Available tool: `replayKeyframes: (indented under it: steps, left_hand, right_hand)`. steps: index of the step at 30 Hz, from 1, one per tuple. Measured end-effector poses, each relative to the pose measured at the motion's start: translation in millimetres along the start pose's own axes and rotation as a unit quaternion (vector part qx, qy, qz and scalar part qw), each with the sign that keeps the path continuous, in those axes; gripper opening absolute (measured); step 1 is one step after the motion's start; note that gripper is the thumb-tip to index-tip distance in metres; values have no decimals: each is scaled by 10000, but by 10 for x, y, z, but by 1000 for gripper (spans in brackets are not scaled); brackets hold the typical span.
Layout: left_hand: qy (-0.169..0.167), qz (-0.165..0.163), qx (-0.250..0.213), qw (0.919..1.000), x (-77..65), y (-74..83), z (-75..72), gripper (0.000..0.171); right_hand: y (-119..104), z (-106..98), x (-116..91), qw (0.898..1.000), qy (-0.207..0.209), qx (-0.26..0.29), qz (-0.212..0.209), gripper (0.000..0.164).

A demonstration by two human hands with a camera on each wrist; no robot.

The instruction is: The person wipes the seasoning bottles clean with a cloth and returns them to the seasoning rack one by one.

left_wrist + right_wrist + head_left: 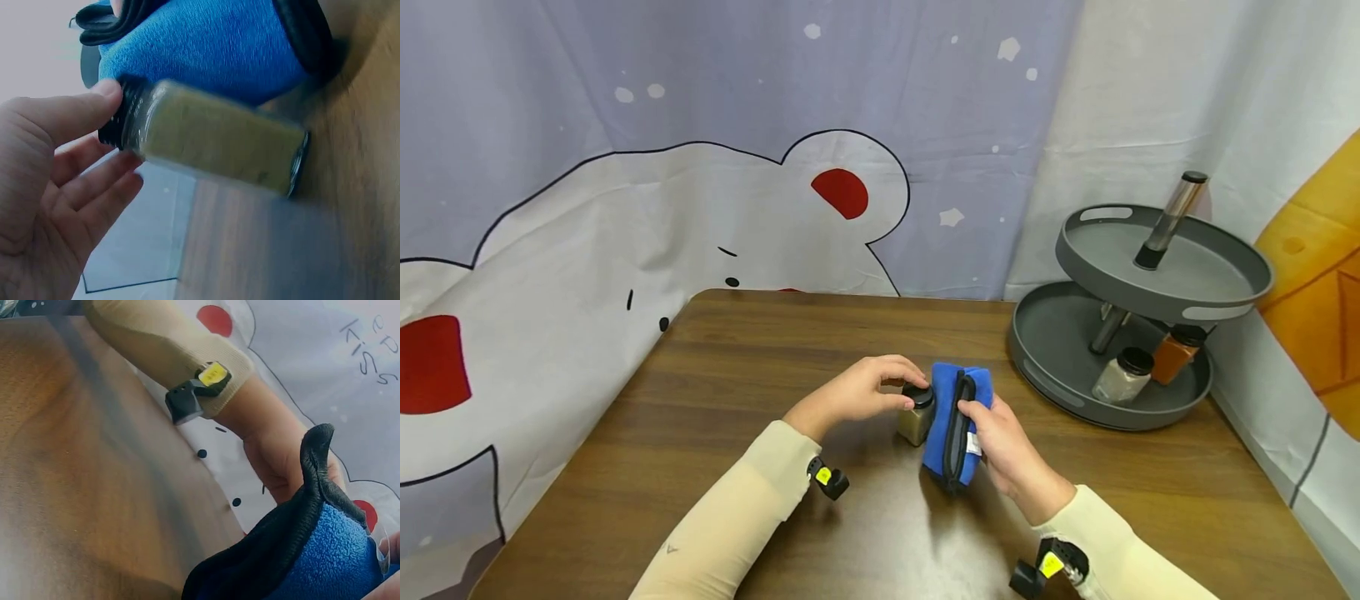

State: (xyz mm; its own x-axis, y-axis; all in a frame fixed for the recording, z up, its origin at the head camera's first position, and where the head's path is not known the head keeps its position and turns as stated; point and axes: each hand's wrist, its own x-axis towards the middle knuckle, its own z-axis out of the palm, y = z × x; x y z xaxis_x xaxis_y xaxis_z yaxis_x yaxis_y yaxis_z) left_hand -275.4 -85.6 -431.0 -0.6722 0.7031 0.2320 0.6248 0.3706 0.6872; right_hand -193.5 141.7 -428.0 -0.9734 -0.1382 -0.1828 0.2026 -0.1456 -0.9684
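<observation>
My left hand (868, 390) grips a small glass spice jar (915, 423) by its black lid. In the left wrist view the jar (219, 137) shows a yellow-green powder inside, and thumb and fingertips pinch the lid's sides. My right hand (1011, 446) holds a folded blue cloth (936, 425) with black edging, thumb on the near side. The cloth stands right beside the jar; in the left wrist view it lies behind the jar, seemingly against it. A white tag shows on the cloth near the right thumb. Most right-hand fingers are hidden behind the cloth.
A grey two-tier round tray (1052, 387) stands at the table's back right. Its lower tier bears a jar of pale contents (1122, 377) and a jar of orange powder (1176, 357), both black-lidded. A patterned curtain (737, 208) hangs behind the wooden table (737, 358).
</observation>
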Motion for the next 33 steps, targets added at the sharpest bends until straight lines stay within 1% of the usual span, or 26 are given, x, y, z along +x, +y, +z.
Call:
replayKeyframes:
  steps: [3,6,9,12,14,17,20,22,25,28,31,33]
  left_hand:
    - [43,126,256,9996,3,26,-24,31]
    - [98,148,528,9984,2,48,-38,32]
    - [109,154,713,9973,3,71,-50,32]
    - [113,174,820,9964,1,82,-55,32]
    - [106,194,861,9960,0,86,-52,32]
    - [98,185,864,9960,3,90,-34,33]
    - [113,210,925,9954,3,105,-18,34]
    - [129,221,968,9950,4,112,-10,34]
    - [171,254,1051,9940,2,125,-8,33]
    - [194,288,1132,9930,2,136,-6,33]
    - [213,314,1214,9919,4,154,-5,33]
    - [237,309,1240,9915,2,168,-7,34]
  right_hand:
    - [49,46,9,9999,66,-59,-112,34]
    - [128,100,41,9992,190,-267,-237,33]
    - [241,130,79,9959,306,-778,-345,33]
    - [340,123,103,9882,366,-1403,-489,34]
    - [365,108,113,9847,395,-1612,-525,34]
    - [322,96,106,9888,356,-1396,-400,34]
    - [221,103,70,9944,306,-948,-356,34]
    - [149,116,37,9958,287,-736,-462,34]
    - [78,132,-2,9952,275,-659,-669,36]
    - [81,150,-8,9921,350,-880,-820,35]
    - [165,161,23,9860,483,-1321,-897,34]
    - [241,160,49,9813,558,-1642,-839,34]
